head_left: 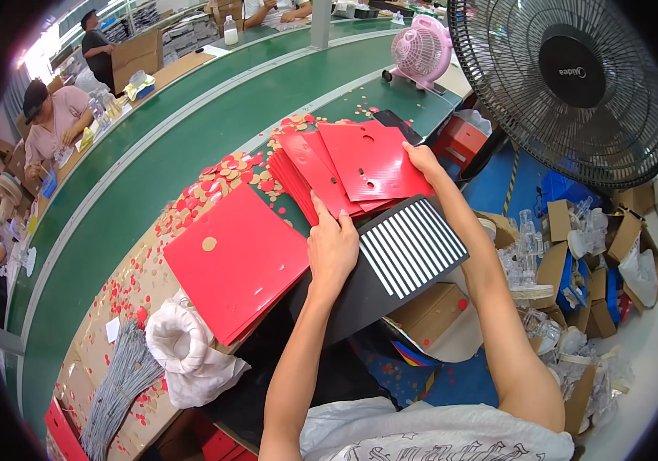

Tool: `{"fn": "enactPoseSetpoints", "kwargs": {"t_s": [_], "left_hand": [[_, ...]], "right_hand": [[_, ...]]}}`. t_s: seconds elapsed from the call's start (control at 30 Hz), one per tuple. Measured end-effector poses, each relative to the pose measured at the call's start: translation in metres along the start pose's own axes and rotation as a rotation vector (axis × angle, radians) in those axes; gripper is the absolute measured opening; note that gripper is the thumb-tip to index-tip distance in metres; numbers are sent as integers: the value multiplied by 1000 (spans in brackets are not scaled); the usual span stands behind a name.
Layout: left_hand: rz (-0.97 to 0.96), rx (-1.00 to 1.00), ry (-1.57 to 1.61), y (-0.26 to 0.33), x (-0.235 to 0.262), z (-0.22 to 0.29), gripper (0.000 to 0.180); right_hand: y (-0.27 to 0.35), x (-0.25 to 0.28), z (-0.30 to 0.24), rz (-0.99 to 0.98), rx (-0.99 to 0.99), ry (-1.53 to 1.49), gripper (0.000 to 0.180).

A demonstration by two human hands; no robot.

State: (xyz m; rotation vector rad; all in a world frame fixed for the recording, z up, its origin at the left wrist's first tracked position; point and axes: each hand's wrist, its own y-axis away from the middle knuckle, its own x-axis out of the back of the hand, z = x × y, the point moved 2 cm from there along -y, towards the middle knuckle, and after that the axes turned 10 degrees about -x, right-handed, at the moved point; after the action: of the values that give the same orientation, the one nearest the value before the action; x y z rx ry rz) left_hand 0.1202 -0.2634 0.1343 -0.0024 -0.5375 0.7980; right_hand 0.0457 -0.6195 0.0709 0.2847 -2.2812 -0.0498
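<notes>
My right hand [423,160] pinches the right edge of the top red sheet [371,157], which is tilted and has small holes and a curved slit in it. Beneath it, more red sheets [298,157] are fanned out in a loose pile. My left hand [333,247] is closed at the near edge of that pile, its fingertips against the sheets. Close to my left wrist lies a neater stack of red sheets [237,257] with a tan disc [209,244] on top. A dark panel with white stripes [413,246] sits just below the fanned sheets.
Red and tan discs [225,177] litter the green table [267,100]. A white cloth [191,353] and a bundle of grey cords [117,388] lie at left. A pink fan [421,54] and a large black fan [567,84] stand beyond; boxes [563,261] with clear parts fill the right.
</notes>
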Motion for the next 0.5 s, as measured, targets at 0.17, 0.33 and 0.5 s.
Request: {"fn": "enactPoseSetpoints", "kwargs": {"t_s": [0.17, 0.33, 0.5], "left_hand": [[18, 2, 15, -2, -5, -7, 73], [21, 30, 81, 3, -4, 13, 78], [50, 39, 162, 9, 13, 7, 86]], "right_hand": [[-7, 7, -1, -236, -103, -303, 68], [12, 0, -21, -153, 9, -218, 55], [59, -28, -52, 96, 239, 179, 57]]}}
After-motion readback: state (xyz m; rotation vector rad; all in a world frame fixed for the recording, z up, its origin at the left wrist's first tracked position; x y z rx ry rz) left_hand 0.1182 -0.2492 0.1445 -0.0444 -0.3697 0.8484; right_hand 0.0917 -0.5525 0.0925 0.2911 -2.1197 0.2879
